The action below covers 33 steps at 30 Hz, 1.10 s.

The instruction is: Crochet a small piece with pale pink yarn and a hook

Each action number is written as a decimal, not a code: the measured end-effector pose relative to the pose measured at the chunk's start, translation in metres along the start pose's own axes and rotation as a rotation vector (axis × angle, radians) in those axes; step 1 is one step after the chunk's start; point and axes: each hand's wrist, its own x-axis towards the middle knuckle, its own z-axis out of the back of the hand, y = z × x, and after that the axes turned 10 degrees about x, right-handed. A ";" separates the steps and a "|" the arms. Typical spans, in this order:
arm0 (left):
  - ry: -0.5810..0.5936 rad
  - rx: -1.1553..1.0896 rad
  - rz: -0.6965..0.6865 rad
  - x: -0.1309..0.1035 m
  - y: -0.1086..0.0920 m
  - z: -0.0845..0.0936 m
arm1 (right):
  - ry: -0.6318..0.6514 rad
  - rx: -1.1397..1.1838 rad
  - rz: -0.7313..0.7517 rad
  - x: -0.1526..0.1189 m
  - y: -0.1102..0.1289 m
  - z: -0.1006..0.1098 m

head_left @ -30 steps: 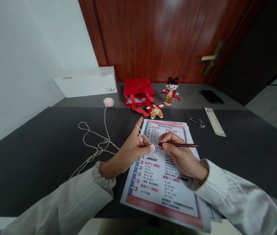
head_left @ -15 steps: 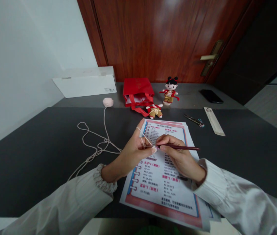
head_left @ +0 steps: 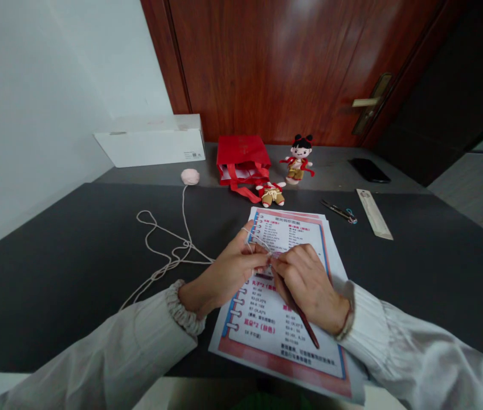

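My left hand (head_left: 233,267) pinches a small pale piece of yarn work, mostly hidden by the fingers, with a strand looped over the index finger. My right hand (head_left: 310,282) is closed round a dark red crochet hook (head_left: 307,324), whose handle points down toward the lower right. The fingertips of both hands meet over printed pattern sheets (head_left: 284,364). Loose pale yarn (head_left: 185,245) runs in loops across the dark table from a pink ball (head_left: 190,177) to my left hand.
At the back stand a white box (head_left: 151,145), a red bag (head_left: 244,152) and a doll (head_left: 299,159). A headless doll body (head_left: 271,195) lies before the bag. To the right are scissors (head_left: 339,210), a pale packet (head_left: 373,213) and a black phone (head_left: 369,169).
My right hand has turned over, palm down, and the hook's handle has swung from pointing right to pointing down toward the lower right. My left index finger has lowered. The view has shifted slightly.
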 end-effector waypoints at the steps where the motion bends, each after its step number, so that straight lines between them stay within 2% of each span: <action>1: 0.020 -0.047 0.020 0.001 0.000 0.001 | -0.008 -0.006 0.010 -0.001 0.000 -0.001; 3: 0.050 -0.106 0.068 0.001 0.000 0.002 | -0.054 0.074 0.004 -0.002 0.000 -0.002; 5: 0.073 -0.115 0.112 0.000 -0.001 0.004 | -0.103 0.296 -0.073 -0.003 0.000 -0.003; 10: 0.096 -0.055 0.116 0.000 -0.005 0.010 | -0.251 0.964 -0.565 -0.008 -0.001 -0.009; 13: 0.120 -0.016 0.097 0.000 -0.006 0.014 | -0.324 1.147 -0.706 -0.013 -0.005 -0.014; 16: 0.118 0.035 0.092 0.000 -0.008 0.017 | -0.342 1.210 -0.749 -0.016 -0.009 -0.014; 19: 0.107 0.100 0.110 -0.001 -0.009 0.021 | -0.317 1.198 -0.734 -0.017 -0.012 -0.010; 23: 0.158 0.172 0.101 -0.001 -0.009 0.027 | -0.287 1.182 -0.760 -0.018 -0.016 -0.007; 29: 0.212 0.255 0.113 -0.001 -0.009 0.031 | -0.251 1.309 -0.828 -0.017 -0.020 -0.006; 33: 0.225 0.317 0.142 -0.001 -0.011 0.032 | -0.189 1.244 -0.801 -0.013 -0.021 0.001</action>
